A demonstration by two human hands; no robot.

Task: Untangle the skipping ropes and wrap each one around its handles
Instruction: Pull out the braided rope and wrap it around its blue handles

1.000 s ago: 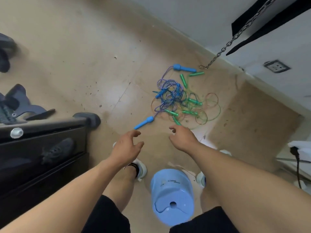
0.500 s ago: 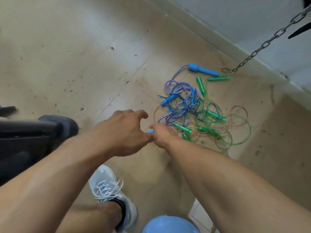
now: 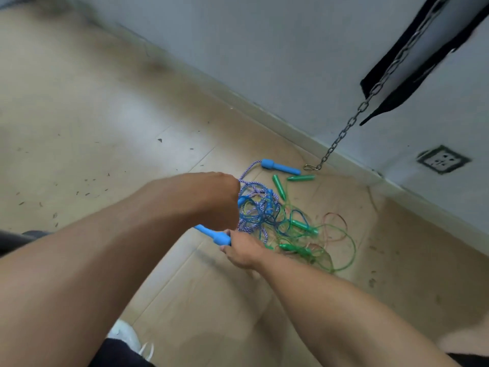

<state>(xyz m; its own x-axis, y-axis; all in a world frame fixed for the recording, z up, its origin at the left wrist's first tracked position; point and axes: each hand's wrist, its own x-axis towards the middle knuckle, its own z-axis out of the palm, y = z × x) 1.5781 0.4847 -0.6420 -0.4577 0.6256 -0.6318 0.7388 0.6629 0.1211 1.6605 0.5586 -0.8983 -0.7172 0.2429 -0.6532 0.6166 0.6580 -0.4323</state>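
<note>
Right hand [image 3: 242, 251] gripping blue handle [image 3: 211, 234], fingers curled round it. Left hand [image 3: 217, 200] over the rope tangle [image 3: 267, 210] on floor [image 3: 105, 128], fingers hidden, can't tell.

A beige tiled floor [image 3: 111, 133], speckled with small dark bits of debris, is carrying a tangled heap of skipping ropes [image 3: 280, 221] near the base of the wall. A blue handle [image 3: 280, 166] is lying at the heap's far edge, with two green handles [image 3: 279, 186] lying just beside it and more green handles [image 3: 304, 225] sitting among thin green and reddish loops. The clip end of a metal chain [image 3: 312, 166] is resting on the floor just past the blue handle.
</note>
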